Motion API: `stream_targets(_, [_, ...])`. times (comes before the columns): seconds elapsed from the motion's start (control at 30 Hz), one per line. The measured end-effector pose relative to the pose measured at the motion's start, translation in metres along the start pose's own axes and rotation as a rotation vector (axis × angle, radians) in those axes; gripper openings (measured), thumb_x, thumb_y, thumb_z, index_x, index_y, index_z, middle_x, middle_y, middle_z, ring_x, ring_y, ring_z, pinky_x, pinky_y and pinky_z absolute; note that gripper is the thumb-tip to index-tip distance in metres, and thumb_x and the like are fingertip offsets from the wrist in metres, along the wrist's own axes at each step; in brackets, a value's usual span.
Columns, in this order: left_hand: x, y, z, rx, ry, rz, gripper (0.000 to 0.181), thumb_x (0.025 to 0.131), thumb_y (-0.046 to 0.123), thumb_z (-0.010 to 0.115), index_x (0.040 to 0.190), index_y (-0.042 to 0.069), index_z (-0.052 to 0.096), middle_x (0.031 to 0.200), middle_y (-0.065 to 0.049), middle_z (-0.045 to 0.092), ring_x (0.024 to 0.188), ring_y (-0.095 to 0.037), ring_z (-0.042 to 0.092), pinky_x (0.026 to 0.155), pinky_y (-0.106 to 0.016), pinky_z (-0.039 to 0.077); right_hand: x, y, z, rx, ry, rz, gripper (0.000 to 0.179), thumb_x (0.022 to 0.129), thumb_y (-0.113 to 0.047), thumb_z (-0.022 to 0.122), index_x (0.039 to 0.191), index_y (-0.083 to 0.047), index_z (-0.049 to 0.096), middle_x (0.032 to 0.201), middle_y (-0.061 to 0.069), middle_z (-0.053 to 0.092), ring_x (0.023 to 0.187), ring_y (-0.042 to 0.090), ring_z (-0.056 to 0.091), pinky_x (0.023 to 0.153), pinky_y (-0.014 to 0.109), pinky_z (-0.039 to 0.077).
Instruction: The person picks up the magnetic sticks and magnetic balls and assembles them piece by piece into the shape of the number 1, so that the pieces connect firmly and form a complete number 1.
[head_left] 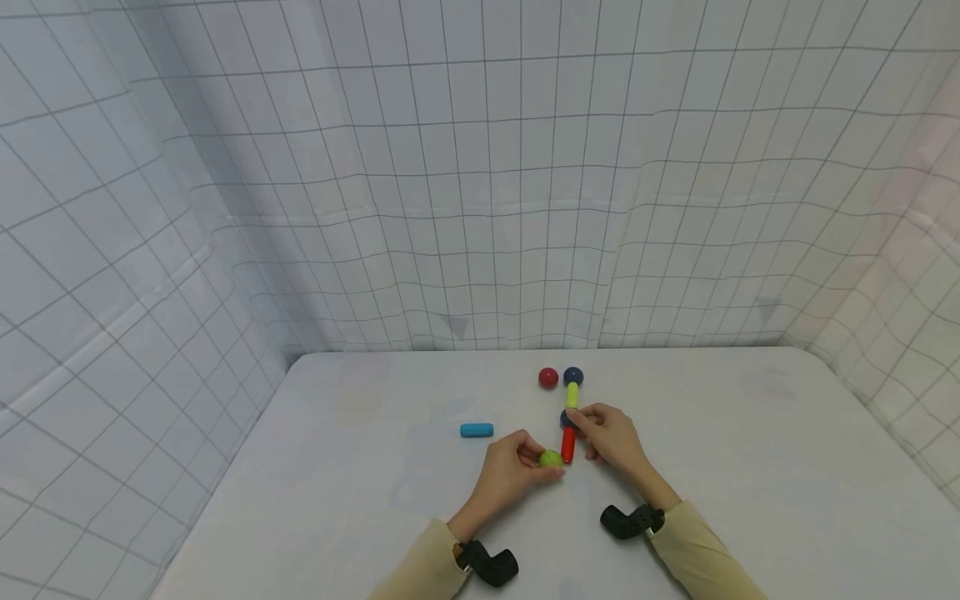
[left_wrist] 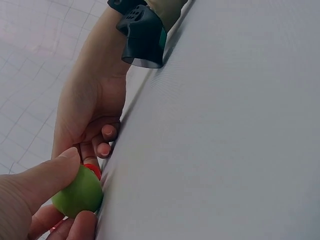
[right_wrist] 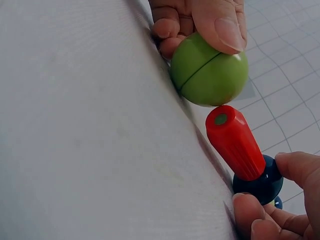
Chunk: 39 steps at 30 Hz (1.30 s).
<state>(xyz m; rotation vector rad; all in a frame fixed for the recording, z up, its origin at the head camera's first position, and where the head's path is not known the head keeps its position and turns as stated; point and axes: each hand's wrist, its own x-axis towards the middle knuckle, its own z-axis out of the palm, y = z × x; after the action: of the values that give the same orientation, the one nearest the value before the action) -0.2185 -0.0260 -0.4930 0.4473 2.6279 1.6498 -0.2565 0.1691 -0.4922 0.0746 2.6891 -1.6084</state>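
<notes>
My left hand [head_left: 510, 475] pinches a green ball [right_wrist: 209, 70] between thumb and fingers, close over the table. Right beside that ball is the end of a red rod [right_wrist: 235, 142], whose tip shows a small round green inset. The rod's other end meets a dark blue ball [right_wrist: 260, 182], which my right hand [head_left: 613, 437] grips with thumb and fingertips. Beyond it, a yellow-green rod [head_left: 572, 395] runs on to a second dark blue ball [head_left: 573, 376], so these pieces form one line. In the left wrist view the green ball hides most of the red rod.
A red ball [head_left: 548, 378] lies left of the far blue ball. Left of the hands is a loose blue rod [head_left: 476, 430]. The white table [head_left: 360, 500] ends at the back against a white gridded curtain [head_left: 495, 183], and similar sheets hang at both sides.
</notes>
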Motion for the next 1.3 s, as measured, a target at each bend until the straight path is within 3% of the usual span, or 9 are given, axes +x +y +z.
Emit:
stream_targets(0.5, [-0.0009, -0.0026, 0.0038, -0.001, 0.012, 0.004, 0.032, 0.069, 0.025, 0.086, 0.084, 0.009, 0.063, 0.073, 0.005, 0.061, 0.064, -0.004, 0.056, 0.059, -0.022, 0.048, 0.0002, 0.0008, 0.0003, 0.014, -0.002, -0.005, 0.04, 0.089, -0.037, 0.066, 0.104, 0.0, 0.064, 0.069, 0.003, 0.06, 0.041, 0.015, 0.052, 0.041, 0.026, 0.042])
stream_targets(0.83, [-0.0013, -0.0013, 0.0032, -0.023, -0.014, 0.005, 0.032, 0.068, 0.023, 0.087, 0.084, 0.009, 0.062, 0.074, 0.006, 0.061, 0.065, -0.005, 0.056, 0.06, -0.022, 0.048, -0.0004, -0.0013, -0.0002, 0.01, -0.005, -0.002, 0.042, 0.089, -0.038, 0.065, 0.105, 0.001, 0.064, 0.069, 0.003, 0.06, 0.042, 0.015, 0.052, 0.042, 0.027, 0.042])
stream_targets(1.3, [-0.0034, -0.0031, 0.0076, -0.039, 0.017, 0.03, 0.033, 0.068, 0.024, 0.087, 0.085, 0.008, 0.063, 0.075, 0.006, 0.062, 0.065, -0.005, 0.056, 0.06, -0.022, 0.048, 0.0007, -0.0011, 0.0001, -0.01, -0.01, 0.021, 0.041, 0.091, -0.036, 0.063, 0.108, 0.001, 0.063, 0.071, 0.004, 0.06, 0.043, 0.015, 0.053, 0.042, 0.026, 0.043])
